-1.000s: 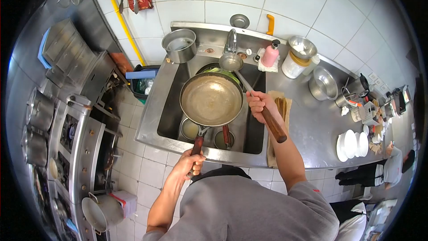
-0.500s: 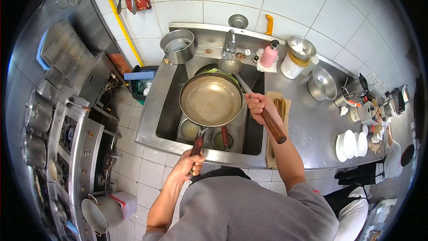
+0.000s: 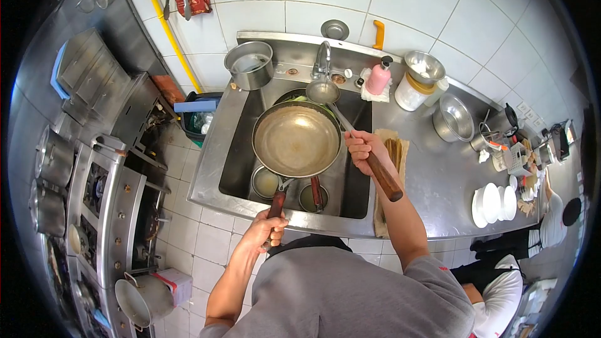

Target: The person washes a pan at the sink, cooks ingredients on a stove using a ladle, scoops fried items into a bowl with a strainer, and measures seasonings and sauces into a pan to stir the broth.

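Observation:
My left hand (image 3: 267,233) is closed round the wooden handle of a frying pan (image 3: 297,139), which is tilted with its inside toward me over the sink (image 3: 354,181). My right hand (image 3: 365,150) grips the long handle of a ladle (image 3: 323,91). The ladle's bowl is under the spout of the faucet (image 3: 322,62), just beyond the pan's far rim. Some green vegetable shows partly behind the pan. Below the pan, two small round vessels stand in the sink, one holding cloudy liquid (image 3: 266,181).
A metal pot (image 3: 249,66) stands at the sink's back left corner. Right of the sink are a pink soap bottle (image 3: 378,78), a folded cloth (image 3: 380,213), metal bowls (image 3: 453,117) and white dishes (image 3: 486,204). Stoves (image 3: 113,200) line the left. Two people are at the right.
The camera view shifted slightly left-to-right at first. The pan, ladle and both hands hold nearly the same position. The person at the lower right has come further into view.

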Tool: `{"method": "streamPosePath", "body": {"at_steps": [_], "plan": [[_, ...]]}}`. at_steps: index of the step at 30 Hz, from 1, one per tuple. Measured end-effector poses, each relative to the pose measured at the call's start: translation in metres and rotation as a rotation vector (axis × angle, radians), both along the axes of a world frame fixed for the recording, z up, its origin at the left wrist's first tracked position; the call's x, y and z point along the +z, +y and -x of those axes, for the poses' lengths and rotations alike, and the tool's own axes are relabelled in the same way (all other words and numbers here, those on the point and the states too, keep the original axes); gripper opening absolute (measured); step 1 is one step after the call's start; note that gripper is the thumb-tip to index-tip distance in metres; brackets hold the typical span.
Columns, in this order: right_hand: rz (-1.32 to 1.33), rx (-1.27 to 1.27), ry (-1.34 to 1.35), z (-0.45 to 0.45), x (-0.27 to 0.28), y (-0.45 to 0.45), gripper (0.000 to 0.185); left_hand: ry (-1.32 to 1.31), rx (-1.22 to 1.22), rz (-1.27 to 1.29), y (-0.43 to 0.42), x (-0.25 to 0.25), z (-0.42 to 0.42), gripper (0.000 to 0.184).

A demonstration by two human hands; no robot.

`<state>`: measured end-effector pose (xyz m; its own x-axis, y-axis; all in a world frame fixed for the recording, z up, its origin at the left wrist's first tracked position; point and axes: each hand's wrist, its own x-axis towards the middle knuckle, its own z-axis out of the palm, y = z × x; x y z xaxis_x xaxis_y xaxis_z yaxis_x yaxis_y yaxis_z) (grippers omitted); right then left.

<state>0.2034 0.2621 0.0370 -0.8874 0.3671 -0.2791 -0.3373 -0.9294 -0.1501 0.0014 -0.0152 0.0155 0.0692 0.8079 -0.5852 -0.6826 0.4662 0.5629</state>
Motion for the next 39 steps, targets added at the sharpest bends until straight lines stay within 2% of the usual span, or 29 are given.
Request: {"method": "streamPosePath", "body": {"at_steps": [39], "plan": [[-0.062,0.017,-0.024,-0.0075,0.0026,-0.0075,0.020,0.033,-0.023,-0.009,0.0088,0.0000,0.0004,0.013]]}}
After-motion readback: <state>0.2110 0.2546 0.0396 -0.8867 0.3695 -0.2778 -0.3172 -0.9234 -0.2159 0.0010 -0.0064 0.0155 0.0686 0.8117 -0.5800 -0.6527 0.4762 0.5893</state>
